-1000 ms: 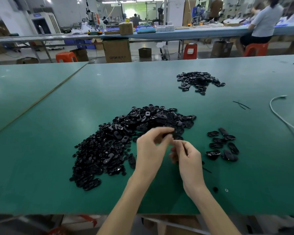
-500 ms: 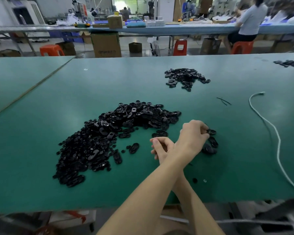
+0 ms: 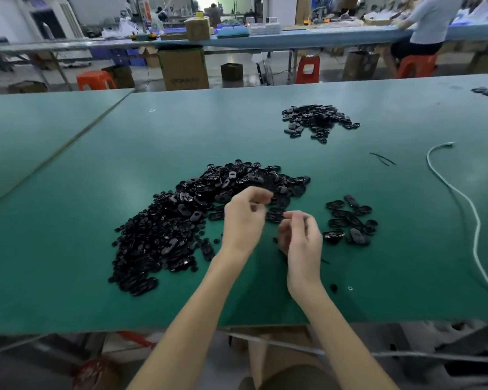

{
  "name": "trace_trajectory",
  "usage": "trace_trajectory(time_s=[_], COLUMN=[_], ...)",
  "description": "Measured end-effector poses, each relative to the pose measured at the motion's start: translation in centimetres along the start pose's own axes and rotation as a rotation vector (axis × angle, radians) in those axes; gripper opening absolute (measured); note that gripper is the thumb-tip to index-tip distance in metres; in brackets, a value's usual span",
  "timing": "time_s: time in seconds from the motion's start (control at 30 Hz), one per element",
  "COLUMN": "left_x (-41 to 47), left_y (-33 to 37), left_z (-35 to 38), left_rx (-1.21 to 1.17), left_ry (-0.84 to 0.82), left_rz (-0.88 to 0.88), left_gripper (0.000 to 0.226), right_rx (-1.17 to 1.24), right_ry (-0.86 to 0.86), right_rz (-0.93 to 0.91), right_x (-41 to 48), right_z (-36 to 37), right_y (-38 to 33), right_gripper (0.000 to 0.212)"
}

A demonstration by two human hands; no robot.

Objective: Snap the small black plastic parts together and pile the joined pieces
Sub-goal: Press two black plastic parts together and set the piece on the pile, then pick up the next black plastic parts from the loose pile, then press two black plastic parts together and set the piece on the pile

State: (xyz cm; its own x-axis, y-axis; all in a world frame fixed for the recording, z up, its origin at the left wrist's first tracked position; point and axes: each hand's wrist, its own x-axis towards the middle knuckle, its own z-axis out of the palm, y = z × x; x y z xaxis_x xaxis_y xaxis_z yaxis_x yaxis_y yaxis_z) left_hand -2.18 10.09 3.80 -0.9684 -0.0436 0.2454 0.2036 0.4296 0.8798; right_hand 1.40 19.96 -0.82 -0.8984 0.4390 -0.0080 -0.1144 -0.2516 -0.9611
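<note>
PARTS: heap of small black plastic parts (image 3: pixel 166 229) at 10 o'clock of hands; pile of joined black pieces (image 3: pixel 350 220) at 3 | GRIP: left hand (image 3: pixel 244 220) curled at heap edge; right hand (image 3: pixel 303 235) curled; contents of either: cannot tell | STEP: likely fetching next pair; next calls for aligning, pressing | ROOM: white cable (image 3: pixel 462 198) at 3; green mat (image 3: pixel 68 249) edge at 6

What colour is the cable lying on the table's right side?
The cable is white; head view.
</note>
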Motion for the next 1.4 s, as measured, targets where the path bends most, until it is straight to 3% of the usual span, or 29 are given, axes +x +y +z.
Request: trace_trajectory(time_s=[0.2, 0.37, 0.5, 0.9, 1.03, 1.13, 1.33, 1.4], left_x=[-2.9, -4.0, -3.8, -3.8, -4.0, -4.2, -4.2, -4.1], left_y=[-4.0, -4.4, -4.1, -4.1, -4.1, -4.2, -4.5, -4.6], left_z=[-1.5, -0.3, 0.5, 0.8, 0.3, 0.3, 0.8, 1.0], left_rx=[0.267, 0.439, 0.564, 0.387, 0.154, 0.150, 0.310, 0.341], left_ry=[-0.219, -0.143, -0.151, -0.153, -0.170, -0.189, -0.361, -0.341], left_rz=[0.052, 0.188, 0.252, 0.245, 0.169, 0.190, 0.440, 0.473], left_gripper=[0.012, 0.028, 0.023, 0.000, 0.015, 0.009, 0.005, 0.006], right_rx=[0.118, 0.136, 0.139, 0.070, 0.007, -0.006, 0.028, 0.031], right_ry=[0.009, 0.010, 0.037, 0.136, 0.137, 0.138, 0.138, 0.137], right_rz=[-0.010, -0.024, -0.032, -0.063, -0.089, -0.103, -0.071, -0.071], right_x=[-0.1, -0.1, -0.2, 0.1, 0.0, -0.1, 0.1, 0.1], right_z=[-0.1, -0.2, -0.3, -0.2, -0.1, -0.1, -0.2, -0.2], right_y=[-0.2, -0.1, -0.2, 0.1, 0.2, 0.3, 0.6, 0.7], right_gripper=[0.034, 0.035, 0.033, 0.028, 0.024, 0.023, 0.027, 0.027])
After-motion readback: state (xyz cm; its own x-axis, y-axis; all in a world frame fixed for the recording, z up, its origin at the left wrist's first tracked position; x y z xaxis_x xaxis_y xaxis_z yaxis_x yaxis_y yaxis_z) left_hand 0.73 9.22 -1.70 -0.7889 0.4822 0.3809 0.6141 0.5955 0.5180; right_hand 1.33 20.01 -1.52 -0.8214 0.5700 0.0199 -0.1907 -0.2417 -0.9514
